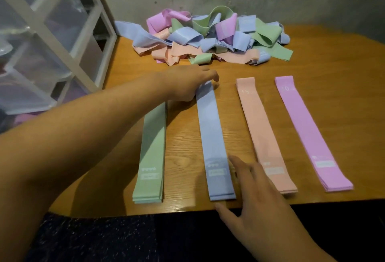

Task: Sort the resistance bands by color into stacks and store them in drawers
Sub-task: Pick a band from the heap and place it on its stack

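Step in hand: the person is squaring up the blue stack [214, 136], judging by one hand at each end of it.
Blue stack, position: it is lying second from the left in a row of four, running lengthwise away from the table [333, 57] edge, its near end just short of that edge.
Left hand [187, 83]: it is reaching across the far end of the green stack [153, 147] and resting on the far end of the blue stack, fingers bent down onto it. Whether it is pinching the band or only pressing on it cannot be told.
Right hand [256, 186]: it is lying relaxed, fingers straight and spread, gripping nothing. The index fingertip [233, 158] is touching the right edge of the blue stack beside the printed label.
Handling advice: the far end is probably best held flat while the near hand is nudging the edges flush. The fabric looks soft and likely to shift or bunch, so light sideways pressure is advisable.
Risk: the left forearm is passing over the green stack and could be dragging its top band askew.
Neighbouring stacks: the peach stack [262, 132] and purple stack [308, 130] are lying to the right, apart from both hands.
Unsorted pile [208, 36]: mixed bands are lying tangled at the back of the table, near the left hand, so much sorting is remaining.
Drawer unit [52, 38]: it is standing at the left, well apart from the blue stack. Nothing is being stored yet.
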